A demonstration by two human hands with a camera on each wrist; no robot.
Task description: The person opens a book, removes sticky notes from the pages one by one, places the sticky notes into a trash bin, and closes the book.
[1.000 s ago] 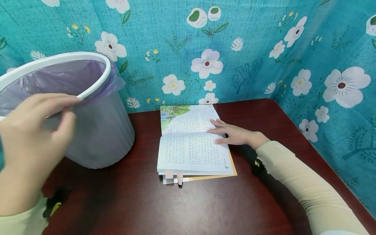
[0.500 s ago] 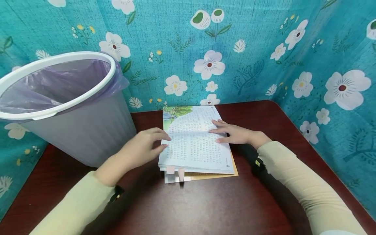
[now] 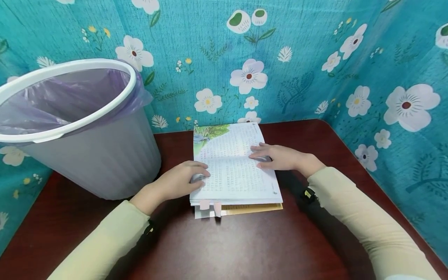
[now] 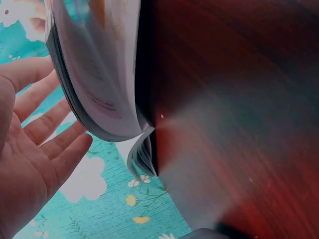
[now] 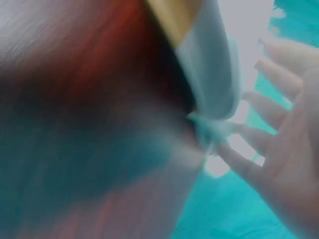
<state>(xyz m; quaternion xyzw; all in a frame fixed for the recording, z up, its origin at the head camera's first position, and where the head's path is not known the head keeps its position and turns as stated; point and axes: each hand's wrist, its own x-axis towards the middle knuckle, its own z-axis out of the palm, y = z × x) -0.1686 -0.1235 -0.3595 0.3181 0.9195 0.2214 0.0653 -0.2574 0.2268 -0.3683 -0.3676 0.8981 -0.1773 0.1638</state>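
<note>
And here's the open book with white printed pages (image 3: 238,177), lying on the glossy dark-red wooden table (image 3: 227,245); left hand (image 3: 180,179) at its left edge, fingers extended and loosely parted, right hand (image 3: 285,157) over the right edge, fingers spread wide, and the ribbed grey bin (image 3: 115,157) standing off to the left!

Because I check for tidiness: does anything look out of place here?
Yes: a grey ribbed bin with purple plastic liner stands on the dark-red table, left of the open white-paged book; bins usually belong on floors.
</note>
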